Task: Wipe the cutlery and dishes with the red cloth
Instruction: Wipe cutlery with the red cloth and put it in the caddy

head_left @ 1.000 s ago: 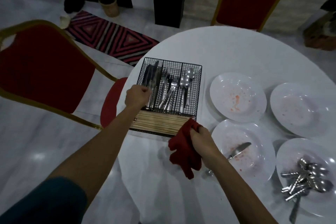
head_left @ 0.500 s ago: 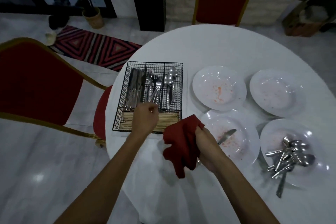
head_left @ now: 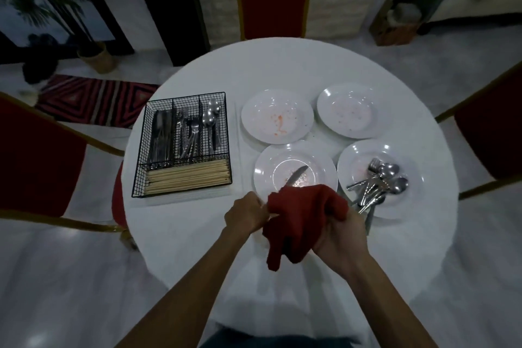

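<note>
Gripping the knife [head_left: 296, 176] by its handle, the left hand [head_left: 245, 213] has its fingers [head_left: 258, 203] curled tight. The blade points up and away over the near plate [head_left: 264, 172], whose well carries reddish specks. The handle itself is mostly hidden by hand and cloth. The right hand [head_left: 336, 234] has its fingers closed round the cloth [head_left: 302, 212], which is bunched over the knife's middle and hangs down between both hands, above the near part of the desk [head_left: 282, 65]. Just right of the cloth, the right plate [head_left: 406, 200] holds a loose heap [head_left: 378, 183] of spoons and at least one fork. Behind these sit the far-left plate [head_left: 276, 116], smeared with orange, and the far-right plate [head_left: 347, 110], faintly marked. Left of the plates a wire basket [head_left: 141, 150] stands on the desk, with knives, forks and spoons in three compartments and chopsticks [head_left: 186, 179] laid across the near one. Red chairs [head_left: 274, 0] stand round the desk, and a striped rug [head_left: 93, 102] lies on the floor at far left
</note>
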{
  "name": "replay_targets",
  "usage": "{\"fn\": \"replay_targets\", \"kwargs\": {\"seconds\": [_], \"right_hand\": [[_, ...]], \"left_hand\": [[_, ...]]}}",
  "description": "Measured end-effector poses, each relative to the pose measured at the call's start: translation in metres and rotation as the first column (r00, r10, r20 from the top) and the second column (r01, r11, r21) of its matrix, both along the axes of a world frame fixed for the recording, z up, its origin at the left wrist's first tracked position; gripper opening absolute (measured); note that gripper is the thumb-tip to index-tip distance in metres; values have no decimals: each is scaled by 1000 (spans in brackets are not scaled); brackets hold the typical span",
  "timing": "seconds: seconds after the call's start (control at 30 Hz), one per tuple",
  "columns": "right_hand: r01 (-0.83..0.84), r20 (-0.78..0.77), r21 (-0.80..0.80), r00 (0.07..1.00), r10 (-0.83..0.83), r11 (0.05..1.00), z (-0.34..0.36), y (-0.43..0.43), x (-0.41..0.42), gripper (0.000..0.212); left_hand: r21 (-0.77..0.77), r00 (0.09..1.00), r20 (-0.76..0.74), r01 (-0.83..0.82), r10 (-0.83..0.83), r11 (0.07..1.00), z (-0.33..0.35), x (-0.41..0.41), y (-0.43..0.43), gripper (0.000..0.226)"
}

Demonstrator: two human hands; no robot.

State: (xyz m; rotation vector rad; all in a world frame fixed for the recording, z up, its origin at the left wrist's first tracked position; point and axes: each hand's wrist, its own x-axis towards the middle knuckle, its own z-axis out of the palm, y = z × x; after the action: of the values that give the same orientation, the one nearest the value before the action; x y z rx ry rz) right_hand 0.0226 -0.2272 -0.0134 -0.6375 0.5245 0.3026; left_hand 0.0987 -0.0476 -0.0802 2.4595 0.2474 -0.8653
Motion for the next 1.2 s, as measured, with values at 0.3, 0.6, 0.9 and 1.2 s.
{"fn": "replay_targets", "kwargs": {"seconds": [0.3, 0.6, 0.9, 1.2], "right_hand": [[14, -46, -28, 999, -16, 1000, -5, -51, -44, 48], [60, -31, -223, 997, -68, 973, 11, -46, -27, 31], [-101, -21, -627, 993, 112, 773, 31, -20, 10, 18], [181, -51, -464, 972, -230, 867, 22, -43, 40, 18]], "left_hand": [[-225, 971, -32, -238, 237, 945, -2, -24, -13, 12], [-523, 972, -15, -208, 234, 827, 75, -61, -54, 20], [-450, 986, 148, 4, 71, 893, 107, -78, -72, 31], [-508, 997, 62, 68, -43, 859, 129, -89, -38, 29]]}}
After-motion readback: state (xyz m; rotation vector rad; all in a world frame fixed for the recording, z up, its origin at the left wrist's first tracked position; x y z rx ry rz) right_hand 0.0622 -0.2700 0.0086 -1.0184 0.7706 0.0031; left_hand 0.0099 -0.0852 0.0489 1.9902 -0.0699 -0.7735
